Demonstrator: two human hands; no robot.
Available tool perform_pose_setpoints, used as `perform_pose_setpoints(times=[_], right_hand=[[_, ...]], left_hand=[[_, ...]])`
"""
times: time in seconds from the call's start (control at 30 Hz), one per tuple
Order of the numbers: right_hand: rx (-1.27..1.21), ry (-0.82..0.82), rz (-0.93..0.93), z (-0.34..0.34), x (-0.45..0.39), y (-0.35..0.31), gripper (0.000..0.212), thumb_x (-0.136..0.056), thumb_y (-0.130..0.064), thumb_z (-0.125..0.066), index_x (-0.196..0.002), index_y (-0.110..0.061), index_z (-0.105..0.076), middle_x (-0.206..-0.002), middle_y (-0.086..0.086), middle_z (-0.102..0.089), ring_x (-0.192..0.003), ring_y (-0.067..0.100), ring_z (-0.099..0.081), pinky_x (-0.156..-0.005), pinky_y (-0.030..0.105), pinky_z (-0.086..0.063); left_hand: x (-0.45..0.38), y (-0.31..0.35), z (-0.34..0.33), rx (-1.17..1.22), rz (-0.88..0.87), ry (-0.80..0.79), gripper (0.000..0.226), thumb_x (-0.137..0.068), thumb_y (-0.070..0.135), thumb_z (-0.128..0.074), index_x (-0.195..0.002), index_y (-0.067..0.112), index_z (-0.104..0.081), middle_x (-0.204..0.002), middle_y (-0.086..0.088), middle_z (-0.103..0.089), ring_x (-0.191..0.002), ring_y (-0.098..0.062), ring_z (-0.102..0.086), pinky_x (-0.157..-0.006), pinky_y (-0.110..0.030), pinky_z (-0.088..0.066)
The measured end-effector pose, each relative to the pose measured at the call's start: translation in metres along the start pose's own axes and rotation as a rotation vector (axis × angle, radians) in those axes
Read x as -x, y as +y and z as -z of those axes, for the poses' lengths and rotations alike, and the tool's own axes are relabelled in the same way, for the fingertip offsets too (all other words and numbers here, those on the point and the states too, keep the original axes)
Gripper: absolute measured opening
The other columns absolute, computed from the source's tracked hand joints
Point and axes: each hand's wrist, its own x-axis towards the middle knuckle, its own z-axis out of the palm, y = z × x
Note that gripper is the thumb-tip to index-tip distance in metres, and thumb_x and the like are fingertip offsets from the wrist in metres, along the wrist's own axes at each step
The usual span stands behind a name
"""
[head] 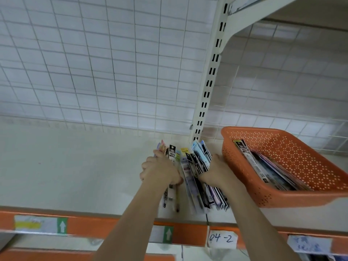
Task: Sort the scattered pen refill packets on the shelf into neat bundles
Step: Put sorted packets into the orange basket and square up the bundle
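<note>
A row of long pen refill packets (pixel 195 178) stands on edge on the pale shelf (pixel 75 166), near the white upright post. My left hand (pixel 160 170) is closed around a small bundle of packets (pixel 172 153) at the row's left side, their lower ends sticking out below my fist. My right hand (pixel 216 170) presses flat against the right side of the larger bundle, between it and the orange basket. The packets are white, black, blue and purple; their print is blurred.
An orange perforated basket (pixel 282 196) sits at the right on the shelf, holding several more packets (pixel 273 174). A wire grid panel (pixel 113 72) backs the shelf. The slotted post (pixel 209 81) rises behind the packets. The orange shelf lip (pixel 188 232) carries labels, one reading 04-2.
</note>
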Motion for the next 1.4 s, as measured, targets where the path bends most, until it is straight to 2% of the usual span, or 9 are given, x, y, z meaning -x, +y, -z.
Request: perform_pose_setpoints(times=[0.17, 0.37, 0.5, 0.7, 0.87, 0.93, 1.03, 1.2, 1.4], right_hand=[[0.010, -0.022, 0.032, 0.003, 0.007, -0.005, 0.081, -0.091, -0.024, -0.057, -0.149, -0.010, -0.003, -0.143, 0.012, -0.035, -0.122, 0.025, -0.046, -0.087, 0.028, -0.040], [0.086, 0.038, 0.034, -0.012, -0.003, -0.011, 0.109, -0.071, -0.078, -0.051, -0.150, -0.014, -0.010, -0.141, 0.015, -0.043, -0.127, 0.032, -0.044, -0.100, 0.037, -0.042], [0.288, -0.039, -0.056, -0.024, -0.007, -0.020, 0.134, -0.051, -0.094, -0.043, -0.149, -0.019, 0.010, -0.151, 0.022, -0.021, -0.137, 0.041, -0.022, -0.107, 0.054, -0.033], [0.385, -0.126, -0.128, -0.024, -0.010, -0.035, 0.126, -0.060, -0.072, -0.067, -0.149, -0.024, 0.008, -0.147, 0.021, -0.016, -0.134, 0.040, -0.024, -0.104, 0.051, -0.037], [0.401, -0.113, -0.104, -0.010, -0.016, -0.035, 0.097, -0.068, -0.042, -0.069, -0.145, -0.009, -0.020, -0.125, 0.015, -0.050, -0.114, 0.031, -0.051, -0.092, 0.037, -0.049], [0.368, -0.090, -0.110, -0.009, -0.017, -0.032, 0.098, -0.070, -0.031, -0.071, -0.146, -0.007, -0.013, -0.119, 0.013, -0.052, -0.112, 0.031, -0.054, -0.085, 0.034, -0.049], [0.305, -0.010, -0.127, -0.006, -0.017, -0.028, 0.098, -0.077, -0.020, -0.070, -0.145, -0.001, -0.002, -0.127, 0.016, -0.047, -0.117, 0.033, -0.051, -0.087, 0.035, -0.047], [0.242, 0.021, -0.146, -0.002, -0.017, -0.023, 0.084, -0.077, -0.019, -0.069, -0.140, 0.003, -0.017, -0.119, 0.015, -0.047, -0.110, 0.029, -0.056, -0.078, 0.031, -0.050], [0.271, 0.174, -0.023, -0.013, -0.010, -0.019, 0.057, -0.081, -0.019, -0.065, -0.126, 0.000, -0.035, -0.120, 0.013, -0.050, -0.109, 0.028, -0.056, -0.082, 0.033, -0.049]], left_hand=[[-0.005, -0.009, 0.001, 0.126, -0.019, 0.040, 0.095, -0.073, 0.021, -0.069, -0.141, -0.004, -0.008, -0.129, -0.021, -0.044, -0.119, -0.035, -0.048, -0.093, -0.038, -0.048], [-0.002, -0.016, 0.003, 0.228, -0.035, 0.112, 0.061, -0.078, 0.011, -0.066, -0.126, -0.002, -0.030, -0.116, -0.013, -0.052, -0.111, -0.030, -0.054, -0.075, -0.029, -0.043], [-0.001, -0.024, 0.006, 0.291, -0.040, 0.123, 0.059, -0.075, 0.011, -0.070, -0.121, 0.001, -0.035, -0.102, -0.011, -0.050, -0.105, -0.029, -0.057, -0.071, -0.028, -0.042], [-0.002, -0.039, 0.009, 0.265, -0.074, 0.187, 0.050, -0.079, 0.010, -0.064, -0.117, 0.003, -0.033, -0.108, -0.016, -0.056, -0.099, -0.032, -0.058, -0.069, -0.033, -0.044], [-0.002, -0.039, 0.004, 0.240, -0.107, 0.118, 0.057, -0.081, 0.026, -0.064, -0.122, 0.003, -0.031, -0.117, -0.016, -0.054, -0.107, -0.034, -0.055, -0.079, -0.037, -0.045], [-0.001, -0.033, -0.001, 0.202, -0.087, 0.082, 0.075, -0.076, 0.040, -0.069, -0.128, 0.003, -0.029, -0.124, -0.016, -0.049, -0.116, -0.034, -0.050, -0.089, -0.038, -0.045], [-0.003, -0.024, -0.002, 0.140, -0.039, 0.085, 0.076, -0.077, 0.030, -0.069, -0.133, 0.001, -0.026, -0.131, -0.019, -0.042, -0.123, -0.034, -0.043, -0.096, -0.037, -0.043], [-0.009, -0.020, 0.006, 0.017, -0.030, 0.100, 0.060, -0.080, 0.019, -0.064, -0.128, -0.004, -0.036, -0.121, -0.013, -0.053, -0.112, -0.029, -0.054, -0.074, -0.030, -0.043], [-0.002, -0.023, 0.007, -0.037, -0.059, 0.213, 0.038, -0.085, 0.014, -0.055, -0.121, 0.005, -0.043, -0.118, -0.008, -0.057, -0.108, -0.025, -0.057, -0.074, -0.027, -0.041]])
